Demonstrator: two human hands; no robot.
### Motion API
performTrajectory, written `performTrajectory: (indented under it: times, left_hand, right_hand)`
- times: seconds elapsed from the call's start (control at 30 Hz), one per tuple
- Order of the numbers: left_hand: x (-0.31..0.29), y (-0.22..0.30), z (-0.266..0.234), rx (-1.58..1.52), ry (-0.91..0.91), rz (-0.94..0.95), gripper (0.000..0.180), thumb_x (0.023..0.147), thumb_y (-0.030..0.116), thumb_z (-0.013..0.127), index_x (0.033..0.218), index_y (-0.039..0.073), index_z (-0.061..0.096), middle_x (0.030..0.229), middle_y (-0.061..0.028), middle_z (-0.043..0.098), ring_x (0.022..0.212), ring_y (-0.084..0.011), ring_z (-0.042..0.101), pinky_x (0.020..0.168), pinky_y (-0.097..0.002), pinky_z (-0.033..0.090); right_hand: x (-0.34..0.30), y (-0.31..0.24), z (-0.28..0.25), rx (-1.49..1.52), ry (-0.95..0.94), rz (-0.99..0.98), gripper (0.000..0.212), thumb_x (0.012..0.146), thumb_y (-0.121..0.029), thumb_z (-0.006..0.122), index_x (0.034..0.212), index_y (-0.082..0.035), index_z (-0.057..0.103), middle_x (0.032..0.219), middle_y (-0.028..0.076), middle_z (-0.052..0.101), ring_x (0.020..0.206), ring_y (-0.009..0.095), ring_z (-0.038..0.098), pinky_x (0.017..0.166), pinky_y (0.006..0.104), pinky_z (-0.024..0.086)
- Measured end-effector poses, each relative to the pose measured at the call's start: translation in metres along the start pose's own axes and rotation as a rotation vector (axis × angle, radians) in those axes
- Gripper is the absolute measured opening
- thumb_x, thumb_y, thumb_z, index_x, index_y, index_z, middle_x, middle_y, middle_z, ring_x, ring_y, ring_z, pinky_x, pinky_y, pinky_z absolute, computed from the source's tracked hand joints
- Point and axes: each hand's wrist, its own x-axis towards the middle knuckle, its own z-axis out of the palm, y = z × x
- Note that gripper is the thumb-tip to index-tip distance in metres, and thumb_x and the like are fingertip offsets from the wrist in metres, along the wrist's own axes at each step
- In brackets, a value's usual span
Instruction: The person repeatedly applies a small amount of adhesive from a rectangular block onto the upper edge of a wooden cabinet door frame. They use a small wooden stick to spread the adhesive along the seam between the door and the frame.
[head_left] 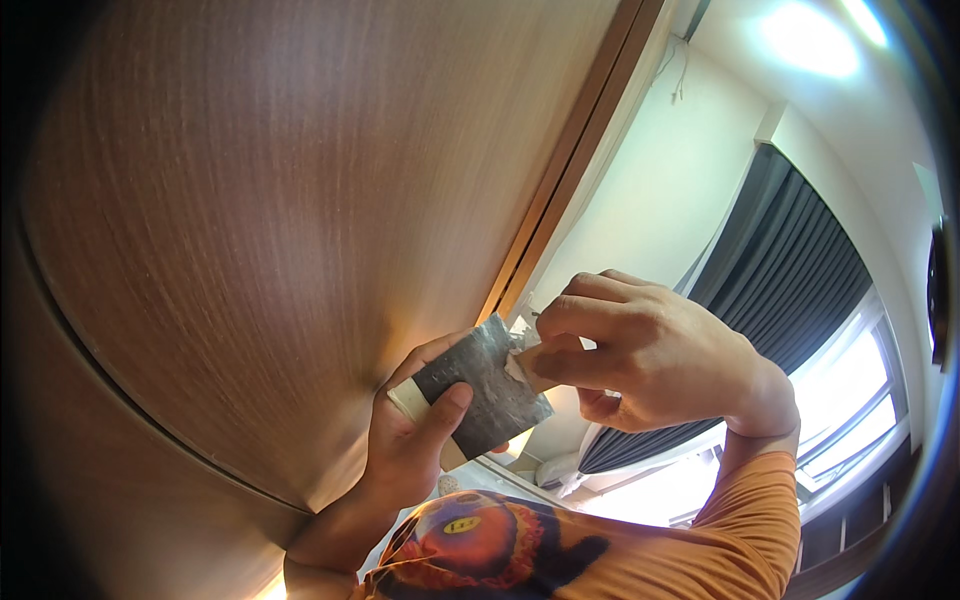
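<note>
My left hand (408, 440) is wrapped around a flat, dark grey rectangular block (487, 390), its thumb pressed on the streaked, scuffed face. A cream-coloured strip (409, 398) shows along the block's left edge. Above the block's right part, my right hand (655, 345) pinches a small tan flat piece (541, 366) between thumb and fingers. The piece's tip meets the block, where a pale, ragged patch (514, 366) shows. Fingers cover much of the tan piece, so its kind is unclear.
A large brown wood-grain panel (260, 200) fills the left, close beside my left hand, with a darker upright edge (570, 160). Beyond my right arm hang dark pleated curtains (790, 255) by a bright window (850, 420). A ceiling light (810, 38) glows at top right.
</note>
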Motion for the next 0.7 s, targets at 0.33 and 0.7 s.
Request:
performTrajectory:
  times: [0.33, 0.7]
  left_hand:
    - [0.001, -0.009, -0.004, 0.018, 0.037, 0.025, 0.050, 0.106, 0.016, 0.063, 0.146, -0.007, 0.047, 0.121, -0.0214, 0.069, 0.094, -0.0292, 0.076, 0.074, -0.0433, 0.069]
    - [-0.001, -0.020, -0.024, -0.026, 0.040, 0.071, 0.051, 0.102, 0.011, 0.069, 0.145, -0.006, 0.048, 0.122, -0.0192, 0.069, 0.103, -0.0316, 0.073, 0.078, -0.0522, 0.067]
  right_hand:
    - [-0.044, 0.096, -0.066, 0.637, 0.791, -0.008, 0.027, 0.083, -0.014, 0.075, 0.107, -0.004, 0.073, 0.116, 0.011, 0.072, 0.110, 0.021, 0.064, 0.099, 0.0373, 0.048]
    - [0.005, 0.154, -0.116, 1.087, 1.288, -0.130, 0.027, 0.098, -0.020, 0.068, 0.123, -0.010, 0.063, 0.119, 0.009, 0.070, 0.108, 0.020, 0.064, 0.095, 0.0359, 0.051]
